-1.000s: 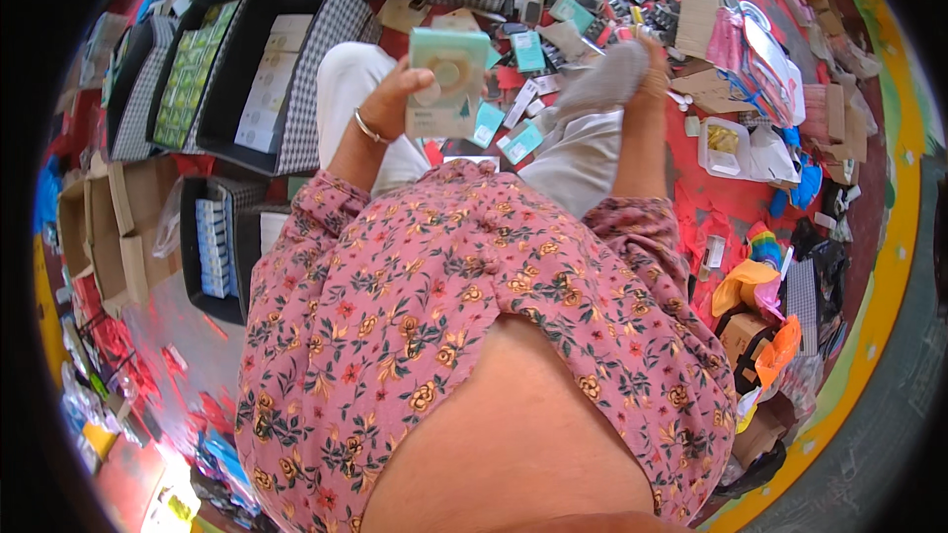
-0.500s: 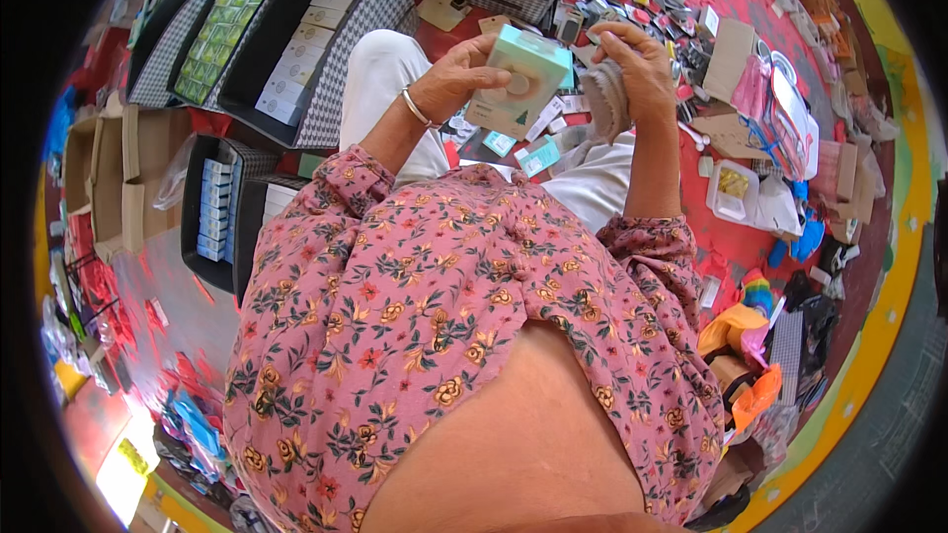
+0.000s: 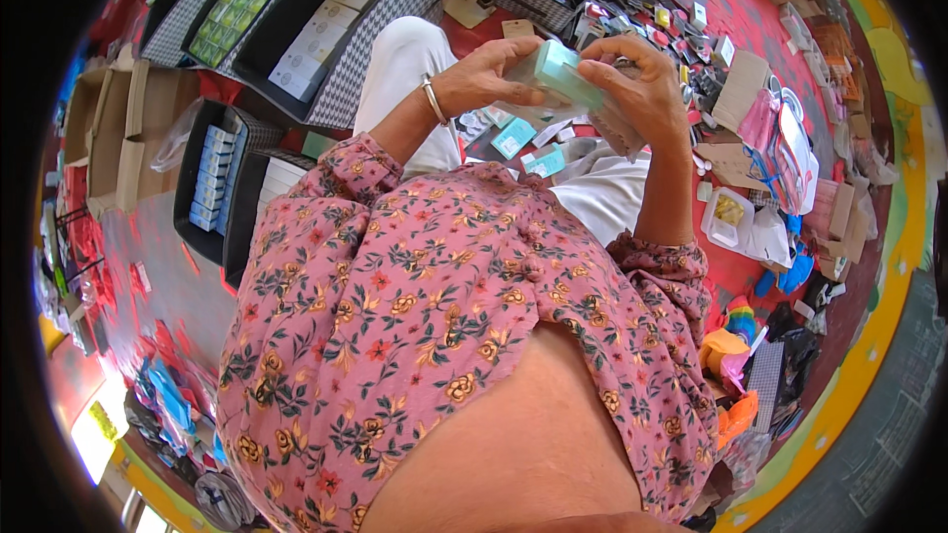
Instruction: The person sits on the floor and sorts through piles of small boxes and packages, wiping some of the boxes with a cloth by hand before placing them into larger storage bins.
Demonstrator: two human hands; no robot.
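A small mint-green carton [image 3: 570,74] is held up in front of my lap, tilted and partly smeared by motion. My left hand [image 3: 491,81] grips its left side, fingers over the top and thumb below. On the other side, my right hand [image 3: 637,79] is curled with its fingertips against the carton. A crumpled grey-brown cloth [image 3: 616,130] hangs from under that same hand, tucked in its palm. Below the hands, several small mint-green boxes [image 3: 513,138] lie between my white-trousered legs.
Black-lined houndstooth bins stand at the left, one with white boxes [image 3: 321,38], another with green packs [image 3: 242,15]. A smaller bin holds blue-and-white boxes [image 3: 211,178]. Scattered small packages [image 3: 681,59] cover the red floor ahead. A white tray [image 3: 726,218] lies at the right.
The carton has been tipped and raised to the right. My right hand has come in from beside it, bringing its fingers and the cloth against the carton. The head view has shifted slightly.
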